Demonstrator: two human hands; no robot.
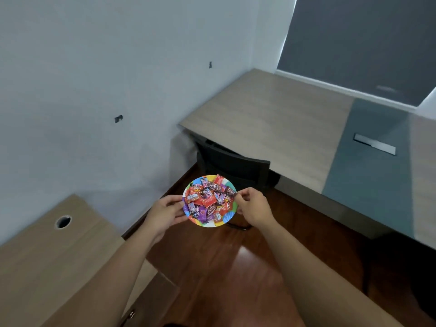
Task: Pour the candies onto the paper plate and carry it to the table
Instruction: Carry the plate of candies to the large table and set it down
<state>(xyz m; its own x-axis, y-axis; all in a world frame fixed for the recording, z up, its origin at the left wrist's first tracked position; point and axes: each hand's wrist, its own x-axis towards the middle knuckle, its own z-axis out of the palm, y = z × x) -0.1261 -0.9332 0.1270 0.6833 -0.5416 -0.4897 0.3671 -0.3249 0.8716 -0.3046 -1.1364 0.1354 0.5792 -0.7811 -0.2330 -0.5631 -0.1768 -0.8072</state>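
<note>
A colourful paper plate is held in the air over the wooden floor, level, heaped with several wrapped candies in red and purple. My left hand grips the plate's left rim. My right hand pinches its right rim. The large table, with a light wood top and a grey-green strip, stands ahead and to the right, its near edge a little beyond the plate.
A black chair is tucked under the table right behind the plate. A low wooden cabinet with a round cable hole stands at the left. White wall ahead, dark red floor below.
</note>
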